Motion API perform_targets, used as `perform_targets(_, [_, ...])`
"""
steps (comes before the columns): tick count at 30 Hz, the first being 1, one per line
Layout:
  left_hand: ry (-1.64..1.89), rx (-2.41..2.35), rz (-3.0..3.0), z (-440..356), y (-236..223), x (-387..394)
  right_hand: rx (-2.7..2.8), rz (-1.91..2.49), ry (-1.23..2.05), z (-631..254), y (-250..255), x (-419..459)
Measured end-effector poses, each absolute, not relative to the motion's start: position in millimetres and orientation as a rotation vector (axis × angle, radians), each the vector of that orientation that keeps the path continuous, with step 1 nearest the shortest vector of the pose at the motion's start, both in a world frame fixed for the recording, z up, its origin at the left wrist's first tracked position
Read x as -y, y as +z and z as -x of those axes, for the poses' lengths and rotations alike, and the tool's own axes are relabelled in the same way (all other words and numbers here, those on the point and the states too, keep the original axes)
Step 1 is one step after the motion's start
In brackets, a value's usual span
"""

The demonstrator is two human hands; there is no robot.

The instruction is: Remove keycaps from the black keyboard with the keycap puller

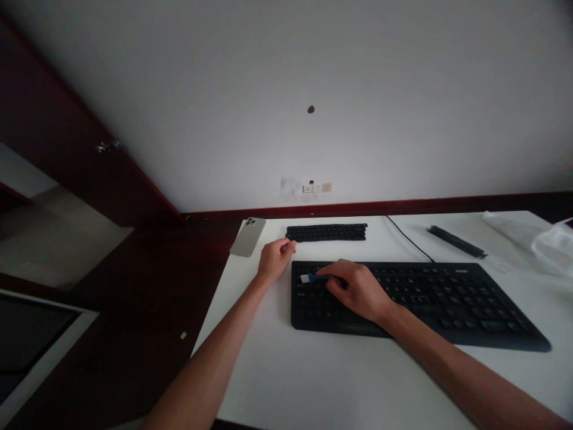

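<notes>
A small brush (311, 278) with a blue handle and white bristles is pinched in the curled fingers of the right hand (353, 289), its bristles just above the far-left keys of a black keyboard (425, 298). The left hand (275, 260), fingers loosely curled, shows nothing held and hovers just beyond the keyboard's far-left corner, near a row of black keycaps (326, 232) and a pale smartphone (248, 237). These sit on a white desk (250, 358); a black bar (456, 241) and clear plastic (553, 248) lie far right. Beyond are a white wall with outlets (317, 187) and, left, a dark red wooden cabinet (89, 137).

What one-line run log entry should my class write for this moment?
right hand: grips blue-handled brush on black keyboard | left hand: beside black keycap rows
</notes>
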State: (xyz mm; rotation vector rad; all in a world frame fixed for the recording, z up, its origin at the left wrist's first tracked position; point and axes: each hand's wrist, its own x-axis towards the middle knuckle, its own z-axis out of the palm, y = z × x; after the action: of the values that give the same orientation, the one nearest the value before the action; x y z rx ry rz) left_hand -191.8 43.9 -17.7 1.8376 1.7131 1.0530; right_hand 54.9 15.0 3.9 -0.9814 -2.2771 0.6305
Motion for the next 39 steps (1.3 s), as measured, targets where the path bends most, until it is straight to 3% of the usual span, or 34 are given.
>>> perform_targets(6, [1.052, -1.693, -1.856, 192.0, -16.5, -42.0, 2.427, 0.944, 0.500, -52.6, 0.3, -16.2])
perform_targets(17, [1.009, -1.710, -1.882, 190.1, -12.9, -40.5, 2.045, 1.011, 0.678, -56.3, 8.4, -13.3])
perform_targets(39, [0.990, -1.727, -1.888, 189.8, -14.0, -40.1, 2.060, 0.878, 0.889, -61.3, 10.5, -16.0])
